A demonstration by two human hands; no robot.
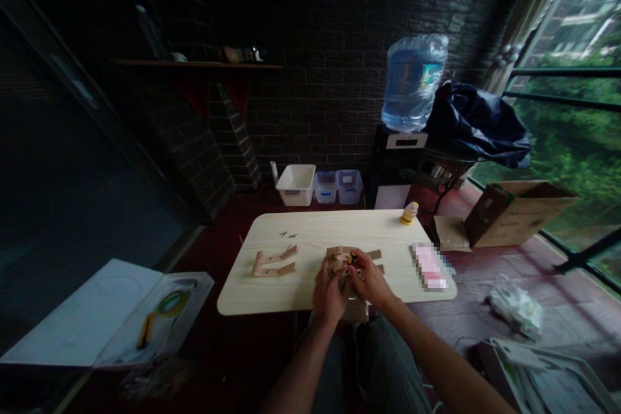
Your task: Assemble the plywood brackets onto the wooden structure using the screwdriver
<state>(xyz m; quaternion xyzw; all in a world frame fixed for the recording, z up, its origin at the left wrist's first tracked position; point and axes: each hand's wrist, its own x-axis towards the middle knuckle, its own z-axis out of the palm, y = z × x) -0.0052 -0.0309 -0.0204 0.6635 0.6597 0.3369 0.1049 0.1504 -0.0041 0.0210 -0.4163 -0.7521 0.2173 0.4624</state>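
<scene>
On the light wooden table [301,294], a wooden assembly [337,251] lies between my hands, with flat arms reaching right. My left hand [330,291] is closed around its near left side. A small yellow-and-black tool [352,258] is pinched in the fingers of my right hand [371,279], close against the assembly. Further left rests a separate U-shaped wooden piece [264,270] with two arms. Several small dark parts [288,235] lie behind it. Part of the assembly is hidden by my fingers.
A yellow-capped clear bottle [409,213] stands at the table's back right corner, and a blurred pink item [429,266] lies at the right. Storage bins [297,186] sit beyond the table. An open white case [160,310] is at the left, a cardboard box [514,213] at the right.
</scene>
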